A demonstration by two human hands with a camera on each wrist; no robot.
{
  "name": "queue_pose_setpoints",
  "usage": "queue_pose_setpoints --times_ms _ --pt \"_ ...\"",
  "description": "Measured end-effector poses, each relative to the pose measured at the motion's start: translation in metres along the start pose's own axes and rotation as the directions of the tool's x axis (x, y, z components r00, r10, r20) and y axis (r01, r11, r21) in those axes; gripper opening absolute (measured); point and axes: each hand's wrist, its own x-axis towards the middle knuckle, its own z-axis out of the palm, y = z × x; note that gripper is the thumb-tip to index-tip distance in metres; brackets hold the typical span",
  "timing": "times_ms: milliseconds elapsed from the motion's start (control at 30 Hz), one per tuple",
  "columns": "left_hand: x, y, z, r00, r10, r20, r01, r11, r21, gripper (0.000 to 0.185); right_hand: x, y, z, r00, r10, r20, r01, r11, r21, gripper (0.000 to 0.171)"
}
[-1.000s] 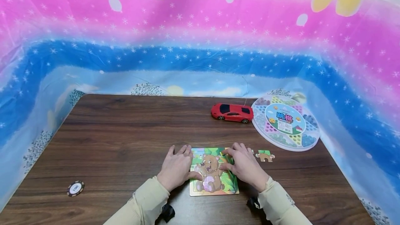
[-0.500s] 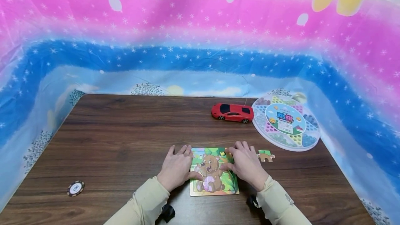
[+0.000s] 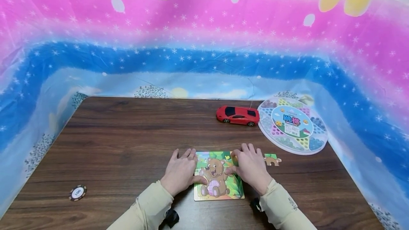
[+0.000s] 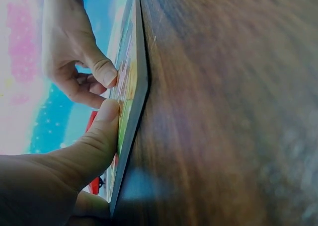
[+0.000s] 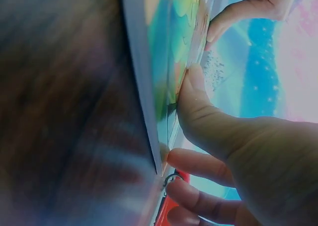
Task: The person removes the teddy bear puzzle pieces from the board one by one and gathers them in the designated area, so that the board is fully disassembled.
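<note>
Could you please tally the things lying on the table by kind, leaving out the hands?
Bear puzzle board: 1
Loose puzzle piece: 1
Red toy car: 1
Round Chinese checkers box: 1
Poker chip: 1
Total: 5

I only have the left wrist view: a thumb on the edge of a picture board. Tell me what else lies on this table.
Observer: A loose puzzle piece lies right of the bear puzzle, apart from it.
Operator: Report where the right hand is.
Observer: The right hand rests on the puzzle's right side, thumb on the picture.
Operator: Name anything farther back.
Observer: A red toy car stands beside a round game box.
Operator: And on the left.
Observer: A poker chip lies near the table's front left corner.
</note>
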Motion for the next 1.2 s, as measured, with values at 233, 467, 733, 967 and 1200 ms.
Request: queue_pose_setpoints --times_ms 233,467,733,967,1200 --pt "-0.0004 0.0002 -0.0005 1.0 0.001 -0.008 -0.001 1.0 -0.004 0.09 0.001 -0.0002 -0.0016 0.999 0.002 0.034 -0.004 0.998 0.061 0.054" --pt "0.0 0.0001 -0.0004 1.0 -0.004 -0.002 0.004 1.0 -0.019 0.091 0.003 0.001 -0.0001 0.999 0.014 0.033 -0.018 0.993 0.118 0.052" --pt "-0.0017 -0.0003 0.0011 0.998 0.024 -0.063 -0.023 1.0 0.009 0.09 0.0045 0.0007 -0.0003 0.996 0.043 0.075 -0.056 0.983 0.174 0.051" --pt "-0.0013 -0.0001 0.0007 0.998 0.018 -0.052 -0.018 1.0 0.008 0.09 0.0038 0.0005 -0.0001 0.998 0.042 0.037 -0.048 0.98 0.192 0.056" --pt "-0.0007 0.0 0.0004 0.999 0.013 -0.03 -0.012 1.0 0.012 0.092 0.0026 -0.0011 0.0013 0.999 0.042 0.003 -0.041 0.974 0.224 0.057"
